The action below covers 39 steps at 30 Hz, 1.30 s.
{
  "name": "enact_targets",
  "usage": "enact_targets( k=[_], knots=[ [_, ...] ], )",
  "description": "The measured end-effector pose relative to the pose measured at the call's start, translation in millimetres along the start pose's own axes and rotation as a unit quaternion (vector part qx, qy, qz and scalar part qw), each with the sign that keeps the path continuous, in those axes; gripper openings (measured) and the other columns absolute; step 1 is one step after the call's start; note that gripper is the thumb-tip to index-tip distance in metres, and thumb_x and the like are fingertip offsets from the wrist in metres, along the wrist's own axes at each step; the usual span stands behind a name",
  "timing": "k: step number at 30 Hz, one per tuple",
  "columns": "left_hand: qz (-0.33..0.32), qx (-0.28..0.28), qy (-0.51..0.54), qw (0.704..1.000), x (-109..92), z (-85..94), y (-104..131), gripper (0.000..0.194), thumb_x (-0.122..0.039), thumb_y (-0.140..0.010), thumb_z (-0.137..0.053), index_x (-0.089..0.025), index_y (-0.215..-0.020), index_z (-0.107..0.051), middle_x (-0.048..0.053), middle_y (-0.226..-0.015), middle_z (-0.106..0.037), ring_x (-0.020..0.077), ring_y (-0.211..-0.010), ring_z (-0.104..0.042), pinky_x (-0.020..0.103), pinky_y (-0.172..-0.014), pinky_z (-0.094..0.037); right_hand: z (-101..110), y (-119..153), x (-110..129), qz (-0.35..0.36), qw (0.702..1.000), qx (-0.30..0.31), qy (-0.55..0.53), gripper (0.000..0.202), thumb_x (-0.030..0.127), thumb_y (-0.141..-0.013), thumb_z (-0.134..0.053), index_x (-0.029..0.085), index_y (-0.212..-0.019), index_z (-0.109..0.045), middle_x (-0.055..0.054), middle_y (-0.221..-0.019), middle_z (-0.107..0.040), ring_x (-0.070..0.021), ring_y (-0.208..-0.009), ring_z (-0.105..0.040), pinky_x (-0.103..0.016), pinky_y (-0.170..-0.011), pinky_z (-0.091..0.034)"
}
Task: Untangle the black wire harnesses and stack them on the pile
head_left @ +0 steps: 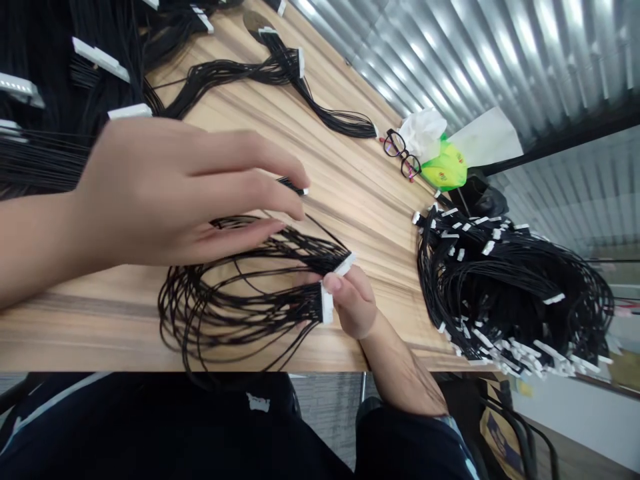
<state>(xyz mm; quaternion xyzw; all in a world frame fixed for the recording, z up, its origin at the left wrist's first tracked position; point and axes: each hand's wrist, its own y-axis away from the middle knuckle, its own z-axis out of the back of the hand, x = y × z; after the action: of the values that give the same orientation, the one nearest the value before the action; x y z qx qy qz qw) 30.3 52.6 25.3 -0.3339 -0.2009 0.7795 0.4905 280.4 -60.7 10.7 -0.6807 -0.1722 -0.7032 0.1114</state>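
A looped wire harness (250, 300) of many thin black wires hangs above the wooden table near its front edge. White connectors (327, 303) end its two bundles. My right hand (356, 303) pinches these connectors with the thumb over them; some of its fingers are hidden behind the wires. Above the loop, my left hand (195, 193) reaches across with fingers stretched and thumb apart, and nothing shows in its grasp. Just past its fingertips is a short black wire end with a small white tip (305, 191); whether it belongs to the held harness I cannot tell.
Black cables with white connectors (100, 59) are heaped at the back left, and one harness (225, 70) stretches from there across the table (350, 180). Glasses (403, 155), white tissue and a green packet (447, 167) lie at the back. Another harness pile (500, 267) sits at right.
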Motion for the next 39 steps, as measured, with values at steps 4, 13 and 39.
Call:
enact_targets(
  k=[4,13,39],
  knots=[
    [-0.150,-0.068,-0.079,0.983,-11.0,-3.4,10.2,0.020,-0.038,-0.108,-0.054,-0.036,-0.116,-0.072,-0.013,-0.125,-0.077,0.0118,-0.076,-0.060,0.039,-0.069,-0.039,2.2,-1.5,-7.0,0.034,0.998,-0.044,0.015,0.051,0.069,-0.102,-0.047,0.024,-0.084,-0.065,-0.004,-0.075,-0.067,-0.0229,-0.071,-0.069,-0.042,-0.074,-0.064],
    [-0.133,-0.075,-0.078,0.985,-31.1,-17.3,9.2,0.022,-0.012,-0.106,-0.058,-0.028,-0.110,-0.072,-0.012,-0.102,-0.080,0.0080,-0.073,-0.068,0.031,-0.067,-0.042,-10.8,-0.6,-17.1,0.096,0.981,-0.164,0.042,0.044,0.061,-0.105,-0.049,0.026,-0.084,-0.065,-0.002,-0.074,-0.061,-0.0205,-0.073,-0.065,-0.039,-0.077,-0.062],
    [0.024,0.031,0.060,0.997,-42.0,-18.0,3.9,0.020,-0.032,-0.112,-0.056,-0.032,-0.104,-0.074,-0.013,-0.097,-0.079,0.0075,-0.079,-0.070,0.032,-0.073,-0.040,-13.2,-1.9,-16.3,0.138,0.947,-0.185,0.224,0.040,0.052,-0.110,-0.043,0.026,-0.089,-0.065,-0.004,-0.080,-0.070,-0.0249,-0.081,-0.064,-0.045,-0.081,-0.050]
  ],
)
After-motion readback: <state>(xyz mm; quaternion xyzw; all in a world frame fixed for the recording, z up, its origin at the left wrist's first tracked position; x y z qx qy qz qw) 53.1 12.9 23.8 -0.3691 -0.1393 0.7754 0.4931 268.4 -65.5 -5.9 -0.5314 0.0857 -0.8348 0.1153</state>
